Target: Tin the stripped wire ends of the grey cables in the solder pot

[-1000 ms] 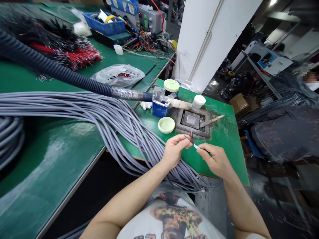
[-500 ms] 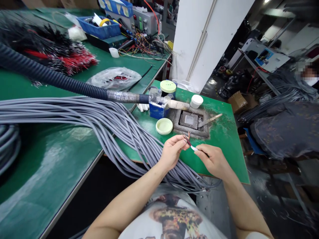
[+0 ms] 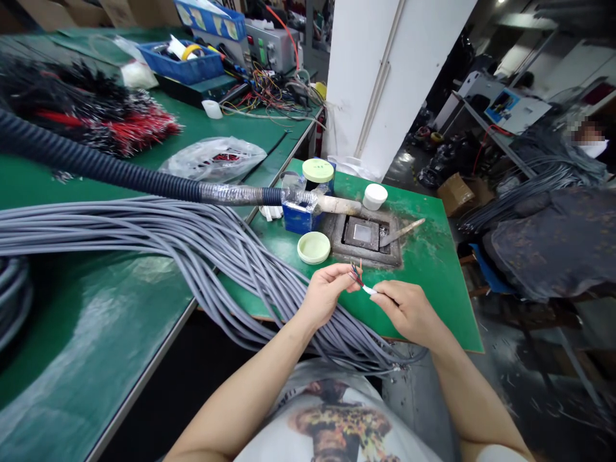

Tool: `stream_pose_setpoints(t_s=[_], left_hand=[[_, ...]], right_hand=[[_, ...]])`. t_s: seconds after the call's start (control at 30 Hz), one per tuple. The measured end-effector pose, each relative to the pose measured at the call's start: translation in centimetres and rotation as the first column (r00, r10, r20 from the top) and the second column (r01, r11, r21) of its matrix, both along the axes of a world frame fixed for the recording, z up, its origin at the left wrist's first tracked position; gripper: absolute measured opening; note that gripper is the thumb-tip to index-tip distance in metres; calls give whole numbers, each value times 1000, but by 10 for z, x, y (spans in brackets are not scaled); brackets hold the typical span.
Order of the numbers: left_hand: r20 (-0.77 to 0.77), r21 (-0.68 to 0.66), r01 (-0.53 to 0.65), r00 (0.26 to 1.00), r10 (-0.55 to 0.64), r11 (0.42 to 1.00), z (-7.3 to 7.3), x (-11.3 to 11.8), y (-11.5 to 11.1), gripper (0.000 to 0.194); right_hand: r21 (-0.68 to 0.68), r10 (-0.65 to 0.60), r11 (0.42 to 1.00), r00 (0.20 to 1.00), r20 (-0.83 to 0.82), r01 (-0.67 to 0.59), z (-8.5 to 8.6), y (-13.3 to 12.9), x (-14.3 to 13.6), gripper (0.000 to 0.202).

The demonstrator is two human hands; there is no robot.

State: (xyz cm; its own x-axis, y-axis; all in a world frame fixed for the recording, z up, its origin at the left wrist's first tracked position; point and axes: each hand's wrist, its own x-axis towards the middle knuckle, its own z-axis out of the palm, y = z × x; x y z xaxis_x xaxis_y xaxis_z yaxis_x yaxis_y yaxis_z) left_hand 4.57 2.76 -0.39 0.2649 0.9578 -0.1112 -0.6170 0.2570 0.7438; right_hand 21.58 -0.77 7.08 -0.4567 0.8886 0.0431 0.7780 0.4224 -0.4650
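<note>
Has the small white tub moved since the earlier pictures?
No; judged by the grey square frame, the white tub hasn't shifted any way.

Wires [image 3: 359, 280] red/dk; cables [image 3: 206, 228] gry; tbl [image 3: 439, 276] grn.

No wording we can read for certain. On pale green lid [image 3: 317, 170] we see few darker marks, too small to make out. On white printed shirt [image 3: 332, 420] we spot letter-like shapes, too blurred for us to decipher.
</note>
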Motion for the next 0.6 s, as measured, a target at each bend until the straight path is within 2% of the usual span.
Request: stream_pose_setpoints(t_s=[0.13, 0.27, 0.37, 0.47, 0.6], left_hand=[[-41, 38, 29, 999, -28, 999, -3, -5, 2, 18], [-55, 82, -6, 998, 10, 997, -2, -4, 3, 16], [13, 34, -32, 999, 31, 999, 1, 5, -1, 17], [122, -18, -28, 992, 30, 999, 1, 16, -6, 16], [140, -7, -66, 988, 67, 998, -3, 29, -10, 15]], right_hand=[[-9, -6, 1000, 1000, -2, 6, 1, 1, -1, 32], [-43, -40, 998, 997, -64, 37, 1, 1, -2, 30], [-55, -127, 991, 982, -137, 120, -4, 2, -1, 24], [-38, -226, 974, 959, -172, 223, -9, 5, 2, 31], [-11, -218, 975, 955, -203, 220, -10, 10, 5, 31]])
